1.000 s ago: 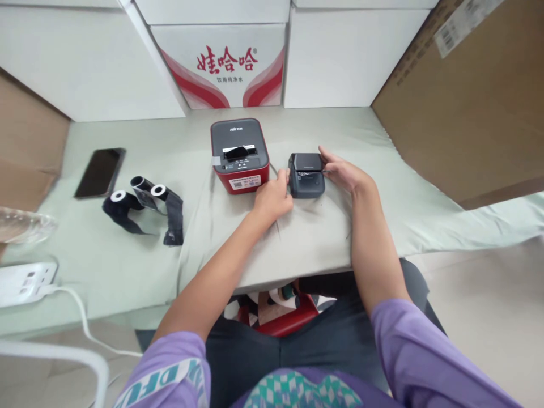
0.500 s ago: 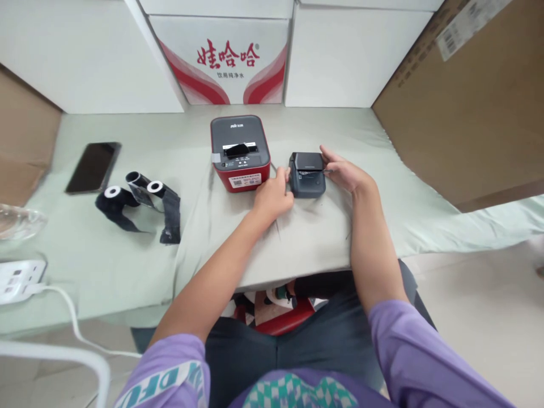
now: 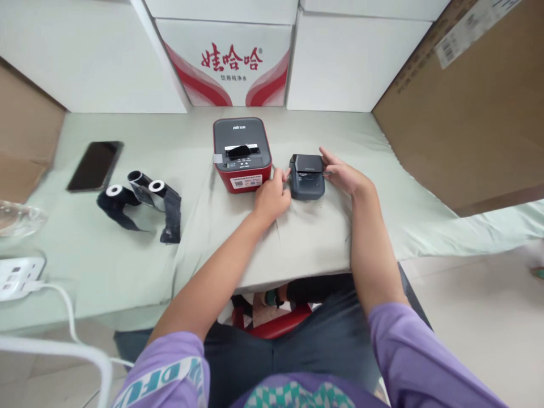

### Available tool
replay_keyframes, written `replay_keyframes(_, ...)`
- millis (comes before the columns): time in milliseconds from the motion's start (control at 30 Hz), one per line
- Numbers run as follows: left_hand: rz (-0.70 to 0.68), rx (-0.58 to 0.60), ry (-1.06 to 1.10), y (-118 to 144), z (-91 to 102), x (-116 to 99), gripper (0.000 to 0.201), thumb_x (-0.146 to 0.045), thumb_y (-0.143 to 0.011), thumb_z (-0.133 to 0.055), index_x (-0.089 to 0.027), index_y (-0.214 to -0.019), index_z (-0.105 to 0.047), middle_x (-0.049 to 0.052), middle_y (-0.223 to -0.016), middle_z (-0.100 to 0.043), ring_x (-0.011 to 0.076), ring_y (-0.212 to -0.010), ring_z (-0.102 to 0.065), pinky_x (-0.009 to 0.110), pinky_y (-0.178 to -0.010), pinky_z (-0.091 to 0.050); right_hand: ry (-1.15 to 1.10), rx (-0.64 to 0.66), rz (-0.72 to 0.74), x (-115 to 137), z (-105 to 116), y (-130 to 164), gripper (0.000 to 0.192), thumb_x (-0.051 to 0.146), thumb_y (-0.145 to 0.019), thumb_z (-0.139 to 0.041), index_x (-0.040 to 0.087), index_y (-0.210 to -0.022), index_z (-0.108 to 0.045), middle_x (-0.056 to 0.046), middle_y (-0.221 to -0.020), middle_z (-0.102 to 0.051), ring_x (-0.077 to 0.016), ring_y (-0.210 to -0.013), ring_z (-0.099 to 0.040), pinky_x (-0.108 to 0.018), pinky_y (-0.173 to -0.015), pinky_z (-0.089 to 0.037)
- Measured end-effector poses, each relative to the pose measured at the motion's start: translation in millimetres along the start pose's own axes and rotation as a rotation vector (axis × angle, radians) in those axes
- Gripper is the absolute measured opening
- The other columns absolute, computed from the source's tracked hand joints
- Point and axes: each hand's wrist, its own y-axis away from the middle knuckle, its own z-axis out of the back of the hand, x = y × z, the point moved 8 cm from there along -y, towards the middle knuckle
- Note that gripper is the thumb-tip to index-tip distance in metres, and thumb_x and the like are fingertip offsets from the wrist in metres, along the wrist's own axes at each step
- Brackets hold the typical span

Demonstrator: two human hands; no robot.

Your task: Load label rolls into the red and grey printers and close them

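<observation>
A bench [image 3: 127, 272] draped in pale green cloth fills the middle of the frame. White cartons [image 3: 85, 56] line the wall behind it, one printed in red [image 3: 232, 62]. Brown cardboard [image 3: 467, 113] leans at the upper right. Pale floor [image 3: 480, 317] shows at the lower right, in soft, even light.

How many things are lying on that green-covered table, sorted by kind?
Printers: 2, a red and grey printer and a small dark printer between both hands
Phones: 1, a black phone
Black ribbon rolls: 1 unwound pair
Power strips: 1, a white power strip
Total: 5
</observation>
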Motion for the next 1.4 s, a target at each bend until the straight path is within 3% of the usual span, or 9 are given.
replay_keyframes(233, 0.009, -0.022, 0.071, 0.0, 0.0, 3.0, 0.043, -0.013, -0.086, -0.056, -0.028, -0.127, -0.057, 0.006, -0.090, -0.075, 0.0280, -0.093, -0.073, 0.040, -0.090, -0.055, 0.011, 0.007, 0.008, 1.4, -0.8, -0.9, 0.111, 0.016, -0.054, -0.061, 0.029, -0.162, -0.038, -0.003, -0.151, -0.058, -0.0248, -0.141, -0.052, -0.035, -0.109, -0.054)
replay_keyframes(533, 0.010, -0.044, 0.142, -1.1, -1.7, 4.7, 0.045, -0.012, -0.088, -0.057, -0.026, -0.130, -0.054, 0.012, -0.130, -0.073, 0.0292, -0.110, -0.072, 0.040, -0.094, -0.054, 0.003, -0.026, -0.012, -1.3, 1.8, -0.4, 0.108, 0.016, -0.055, -0.061, 0.029, -0.160, -0.040, -0.001, -0.149, -0.059, -0.0226, -0.134, -0.056, -0.037, -0.116, -0.049)
replay_keyframes(733, 0.000, -0.050, 0.154, -1.5, -2.6, 6.7, 0.043, -0.012, -0.089, -0.057, -0.028, -0.128, -0.054, 0.011, -0.131, -0.074, 0.0287, -0.112, -0.073, 0.039, -0.095, -0.055, 0.017, -0.019, -0.004, -1.3, 2.6, -1.2, 0.106, 0.016, -0.056, -0.060, 0.032, -0.159, -0.042, -0.001, -0.152, -0.057, -0.0242, -0.135, -0.056, -0.038, -0.112, -0.053)
replay_keyframes(967, 0.019, -0.035, 0.107, -1.3, -2.6, 5.6, 0.036, -0.013, -0.090, -0.055, -0.027, -0.123, -0.053, 0.008, -0.132, -0.074, 0.0267, -0.117, -0.072, 0.037, -0.099, -0.055, 0.042, -0.004, -0.011, 0.6, 0.4, -0.3, 0.110, 0.017, -0.057, -0.060, 0.027, -0.163, -0.034, -0.003, -0.151, -0.058, -0.0242, -0.139, -0.053, -0.039, -0.120, -0.045)
replay_keyframes(1100, 0.050, -0.012, 0.052, -0.9, -2.7, 5.4, 0.033, -0.015, -0.091, -0.054, -0.027, -0.121, -0.052, 0.009, -0.129, -0.075, 0.0262, -0.117, -0.072, 0.036, -0.100, -0.054, 0.056, -0.001, -0.009, 1.1, -0.6, 0.1, 0.111, 0.018, -0.056, -0.059, 0.026, -0.163, -0.033, -0.003, -0.152, -0.058, -0.0243, -0.140, -0.052, -0.037, -0.118, -0.046)
replay_keyframes(1400, 0.041, 0.000, 0.057, 0.9, -2.5, 4.8, 0.036, -0.014, -0.091, -0.055, -0.029, -0.124, -0.051, 0.007, -0.152, -0.063, 0.0231, -0.107, -0.074, 0.036, -0.096, -0.055, 0.073, -0.009, -0.005, 2.3, -1.3, 0.3, 0.117, 0.019, -0.053, -0.059, 0.023, -0.165, -0.028, -0.006, -0.153, -0.056, -0.0249, -0.142, -0.051, -0.038, -0.120, -0.044)
